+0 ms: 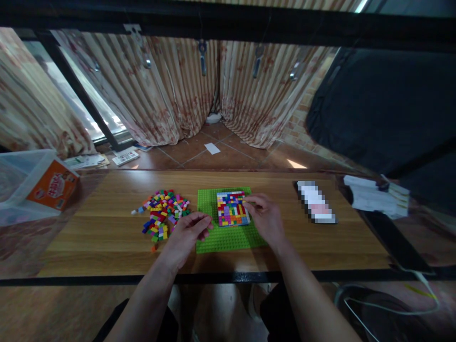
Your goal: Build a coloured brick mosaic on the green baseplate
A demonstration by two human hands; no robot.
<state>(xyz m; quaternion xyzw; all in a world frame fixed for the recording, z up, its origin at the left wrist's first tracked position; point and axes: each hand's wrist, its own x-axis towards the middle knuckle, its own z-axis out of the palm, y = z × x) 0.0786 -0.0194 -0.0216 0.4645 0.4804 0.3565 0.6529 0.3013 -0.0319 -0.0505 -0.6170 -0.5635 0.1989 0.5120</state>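
A green studded baseplate (pixel 228 241) lies on the table, bearing a rectangular block of multicoloured toy bricks (pixel 232 209). My right hand (pixel 266 216) reaches over the plate's right side, thumb and forefinger pinched at the block's upper right edge. Whatever sits between those fingertips is too small to name. At the plate's left edge hovers my left hand (pixel 190 231), fingers curled and thumb against them; any piece inside is hidden. Just beyond that hand, a loose pile of small coloured bricks (pixel 162 211) spreads over the table.
The wooden table (pixel 107 247) has a dark front edge. A phone-like object (pixel 317 202), partly pixelated, lies at the right. Off the left end stands a clear plastic bin (pixel 24 190) with an orange label. White papers (pixel 377 195) and a dark slab with a cable (pixel 395 240) are beyond the right end.
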